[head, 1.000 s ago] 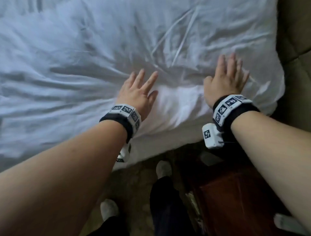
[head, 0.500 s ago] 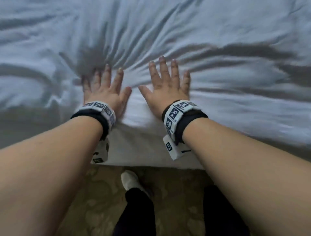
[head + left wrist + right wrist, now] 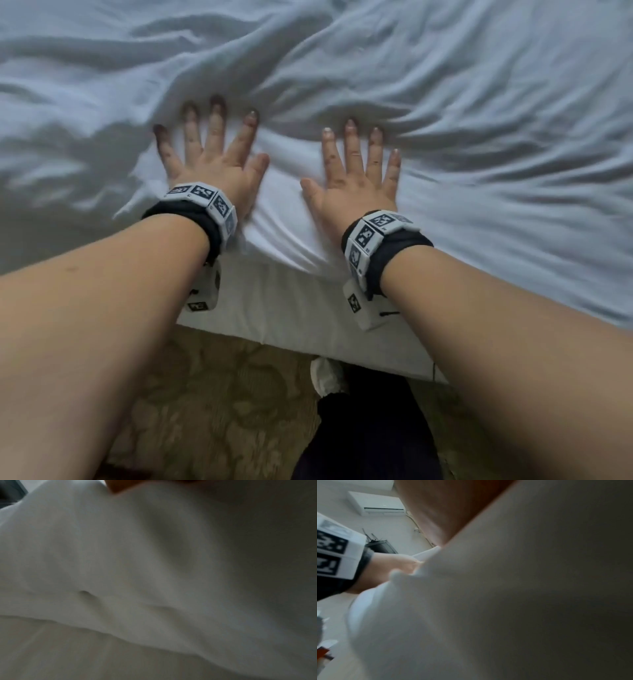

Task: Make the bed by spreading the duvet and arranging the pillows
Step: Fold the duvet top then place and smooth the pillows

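Observation:
A white, wrinkled duvet [image 3: 445,120] covers the bed across the upper head view. My left hand [image 3: 212,154] lies flat on it near the bed's near edge, fingers spread and straight. My right hand [image 3: 356,171] presses flat beside it, a hand's width to the right, fingers straight too. Both hold nothing. The left wrist view is filled with blurred white duvet cloth [image 3: 120,574]. In the right wrist view I see white duvet cloth [image 3: 471,601] close up and my left hand [image 3: 392,568] resting on its edge. No pillow is in view.
The white side of the mattress [image 3: 291,315] drops below my wrists to a patterned beige carpet [image 3: 212,411]. My dark trouser leg [image 3: 370,428] and a white sock [image 3: 325,377] stand close to the bed. An air conditioner [image 3: 376,504] hangs on the far wall.
One second ago my hands lay apart on a pillow at the bed's right end by a dark wooden stand. They have since moved left onto the duvet, and the fingers now spread wider.

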